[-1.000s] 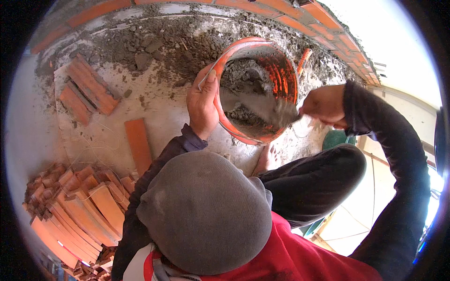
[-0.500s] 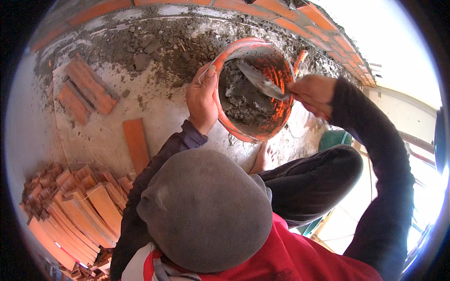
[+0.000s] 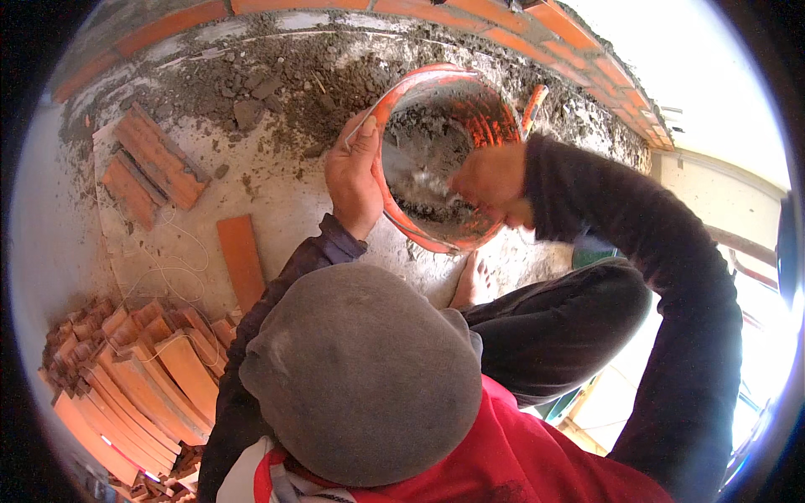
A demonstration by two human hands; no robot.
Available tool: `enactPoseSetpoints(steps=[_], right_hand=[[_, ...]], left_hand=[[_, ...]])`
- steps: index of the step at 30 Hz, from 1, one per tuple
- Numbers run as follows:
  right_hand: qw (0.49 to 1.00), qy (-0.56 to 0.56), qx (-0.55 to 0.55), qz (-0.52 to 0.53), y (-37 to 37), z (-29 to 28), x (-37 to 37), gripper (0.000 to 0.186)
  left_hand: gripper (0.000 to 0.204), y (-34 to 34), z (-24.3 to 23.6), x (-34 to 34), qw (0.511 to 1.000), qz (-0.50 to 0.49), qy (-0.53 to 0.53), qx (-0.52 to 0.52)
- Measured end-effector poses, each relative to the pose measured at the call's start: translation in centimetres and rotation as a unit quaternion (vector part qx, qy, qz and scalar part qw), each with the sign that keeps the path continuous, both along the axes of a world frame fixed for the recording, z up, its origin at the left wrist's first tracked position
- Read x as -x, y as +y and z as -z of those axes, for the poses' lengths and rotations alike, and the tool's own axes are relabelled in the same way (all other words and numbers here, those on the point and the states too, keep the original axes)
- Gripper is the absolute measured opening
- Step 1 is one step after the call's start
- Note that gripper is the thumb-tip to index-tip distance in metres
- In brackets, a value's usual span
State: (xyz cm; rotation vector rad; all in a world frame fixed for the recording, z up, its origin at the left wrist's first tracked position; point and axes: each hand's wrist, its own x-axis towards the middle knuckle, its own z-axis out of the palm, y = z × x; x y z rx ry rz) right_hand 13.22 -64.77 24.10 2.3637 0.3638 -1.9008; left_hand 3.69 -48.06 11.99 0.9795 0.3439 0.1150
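An orange bucket (image 3: pixel 496 120) with wet grey mortar (image 3: pixel 440 138) inside stands on the floor in front of me. My left hand (image 3: pixel 354 180) is closed on its left rim, the thumb lying over the edge next to the wire handle. Over the right side of the bucket, my right hand (image 3: pixel 493 186) is closed around a trowel whose handle is hidden by the fingers. The trowel's blade (image 3: pixel 407 170) reaches left into the mortar, smeared by motion.
A low brick wall (image 3: pixel 302 4) runs along the far side, with crumbled mortar (image 3: pixel 247 109) at its foot. Loose bricks (image 3: pixel 163 155) and a single brick (image 3: pixel 241 260) lie left, beyond a brick stack (image 3: pixel 142 377). An orange-handled tool (image 3: pixel 534 107) is right of the bucket; my foot (image 3: pixel 475 281) is near it.
My right hand has moved left from beside the bucket to over it, and the trowel blade has swung down and left into the mortar. My left hand still grips the rim.
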Motion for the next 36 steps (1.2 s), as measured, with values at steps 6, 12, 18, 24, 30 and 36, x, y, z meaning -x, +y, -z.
enactPoseSetpoints(steps=[6, 12, 18, 24, 30, 36], right_hand=[[0.97, -0.113, -0.01, -0.217, -2.8, -6.8, 0.2, 0.039], [0.901, -0.255, 0.077, -0.343, -3.0, -6.5, -1.0, 0.015], [0.949, -0.085, -0.027, -0.302, -3.9, -1.7, 0.5, 0.015], [0.969, -0.034, -0.085, -0.228, -5.0, 0.9, 1.7, 0.018], [0.927, 0.155, -0.101, 0.326, -3.8, -0.2, 4.3, 0.012], [0.657, 0.351, -0.175, 0.644, -6.9, 0.7, 4.4, 0.019]], left_hand=[[0.037, 0.2, -0.1, 0.2, 0.997, -0.001, -0.078, 0.014], [0.036, -0.3, -0.3, 0.1, 0.996, -0.01, -0.049, 0.068], [0.041, 0.1, 0.4, 0.6, 0.999, 0.019, -0.025, -0.013], [0.044, 0.0, -0.1, 0.7, 1.0, 0.006, -0.009, -0.022], [0.042, 0.4, -0.6, 0.4, 1.0, 0.028, 0.009, -0.012], [0.043, 0.5, -1.5, -0.4, 0.994, 0.048, -0.083, 0.054]])
